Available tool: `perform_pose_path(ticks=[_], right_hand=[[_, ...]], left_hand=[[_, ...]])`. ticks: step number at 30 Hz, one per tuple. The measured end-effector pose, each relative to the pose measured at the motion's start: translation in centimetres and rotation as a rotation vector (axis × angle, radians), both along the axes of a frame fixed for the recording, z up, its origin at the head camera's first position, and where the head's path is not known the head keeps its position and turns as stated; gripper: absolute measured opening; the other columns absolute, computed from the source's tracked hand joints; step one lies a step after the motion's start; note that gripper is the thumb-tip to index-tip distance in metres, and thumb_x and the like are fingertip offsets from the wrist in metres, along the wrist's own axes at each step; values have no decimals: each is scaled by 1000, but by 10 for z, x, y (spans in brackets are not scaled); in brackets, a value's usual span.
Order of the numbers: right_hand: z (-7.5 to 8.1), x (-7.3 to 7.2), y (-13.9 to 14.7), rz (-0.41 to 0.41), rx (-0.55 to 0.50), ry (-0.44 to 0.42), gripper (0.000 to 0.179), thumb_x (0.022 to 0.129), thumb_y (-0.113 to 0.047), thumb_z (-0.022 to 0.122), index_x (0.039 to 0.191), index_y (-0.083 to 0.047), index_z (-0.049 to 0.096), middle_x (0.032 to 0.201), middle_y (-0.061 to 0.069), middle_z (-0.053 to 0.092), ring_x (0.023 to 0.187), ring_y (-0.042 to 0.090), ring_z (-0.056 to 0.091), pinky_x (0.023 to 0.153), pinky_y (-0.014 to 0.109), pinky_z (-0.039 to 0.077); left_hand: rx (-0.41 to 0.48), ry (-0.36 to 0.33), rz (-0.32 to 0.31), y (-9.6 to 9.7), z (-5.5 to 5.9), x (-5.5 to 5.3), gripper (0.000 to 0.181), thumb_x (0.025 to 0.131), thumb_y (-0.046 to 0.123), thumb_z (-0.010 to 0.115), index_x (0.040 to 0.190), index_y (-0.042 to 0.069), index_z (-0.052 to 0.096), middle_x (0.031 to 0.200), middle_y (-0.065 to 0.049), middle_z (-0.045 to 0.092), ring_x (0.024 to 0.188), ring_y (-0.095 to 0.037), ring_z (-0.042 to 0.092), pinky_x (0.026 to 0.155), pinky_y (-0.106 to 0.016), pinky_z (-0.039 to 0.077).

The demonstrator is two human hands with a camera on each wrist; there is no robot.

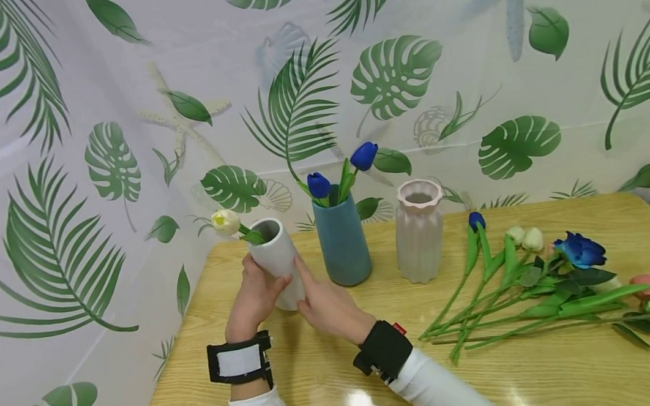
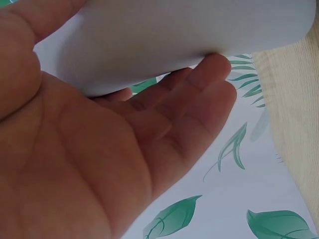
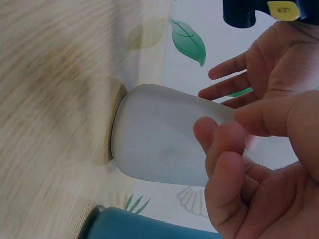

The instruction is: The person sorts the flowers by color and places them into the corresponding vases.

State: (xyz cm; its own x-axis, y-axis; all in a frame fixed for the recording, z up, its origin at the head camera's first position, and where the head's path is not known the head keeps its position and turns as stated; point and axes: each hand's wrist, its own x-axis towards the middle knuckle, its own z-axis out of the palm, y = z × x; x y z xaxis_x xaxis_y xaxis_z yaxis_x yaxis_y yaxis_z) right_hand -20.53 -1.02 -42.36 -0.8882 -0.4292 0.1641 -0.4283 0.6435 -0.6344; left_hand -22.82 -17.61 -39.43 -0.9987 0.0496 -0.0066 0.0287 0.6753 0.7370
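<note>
A white vase leans slightly left near the table's left side, with a cream tulip sticking out over its rim. My left hand holds the vase from the left, thumb across the front and fingers behind it. On the opposite side my right hand grips it, index finger along the wall and thumb at the front, the other fingers curled. In the right wrist view the base of the white vase is at the tabletop; whether it fully rests there I cannot tell. The tulip's lower stem is hidden inside.
Just right stands a blue-grey vase with two blue tulips. Beyond it is a pale pink fluted vase. Loose artificial flowers lie across the right of the wooden table. A leaf-patterned backdrop hangs behind.
</note>
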Motion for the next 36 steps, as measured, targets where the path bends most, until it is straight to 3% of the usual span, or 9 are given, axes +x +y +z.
perform_pose_path(ticks=[4,9,19,26,36], right_hand=[[-2,9,12,61,-4,4,58,98,-11,58,150,-1,35,60,-4,50,46,8,42,46,23,30],[1,27,39,132,45,2,33,100,-12,58,131,-3,59,74,-6,60,59,4,51,53,24,39],[0,51,76,128,48,43,33,100,-15,58,132,-7,60,69,-12,54,49,2,40,48,22,29],[-4,54,89,110,58,15,33,100,-15,58,132,-7,60,68,-12,52,49,3,39,48,22,27],[9,58,122,28,46,55,19,100,-16,58,115,-8,68,67,-12,55,48,0,40,47,22,33]], left_hand=[[12,5,-2,-1,0,0,88,96,18,67,151,-10,4,147,-38,30,136,-47,39,110,-58,33],[39,-9,-5,-1,1,0,88,96,16,67,150,-10,3,147,-36,29,136,-47,38,111,-58,33],[61,-53,-3,-2,1,-3,91,96,18,67,152,-7,-1,152,-33,23,141,-45,32,114,-56,28],[73,-49,-3,-2,-2,-3,90,96,18,67,152,-7,1,153,-33,24,142,-44,31,114,-56,27],[86,-35,-8,0,-2,-4,89,95,15,67,151,-8,2,152,-33,25,141,-44,32,115,-57,27]])
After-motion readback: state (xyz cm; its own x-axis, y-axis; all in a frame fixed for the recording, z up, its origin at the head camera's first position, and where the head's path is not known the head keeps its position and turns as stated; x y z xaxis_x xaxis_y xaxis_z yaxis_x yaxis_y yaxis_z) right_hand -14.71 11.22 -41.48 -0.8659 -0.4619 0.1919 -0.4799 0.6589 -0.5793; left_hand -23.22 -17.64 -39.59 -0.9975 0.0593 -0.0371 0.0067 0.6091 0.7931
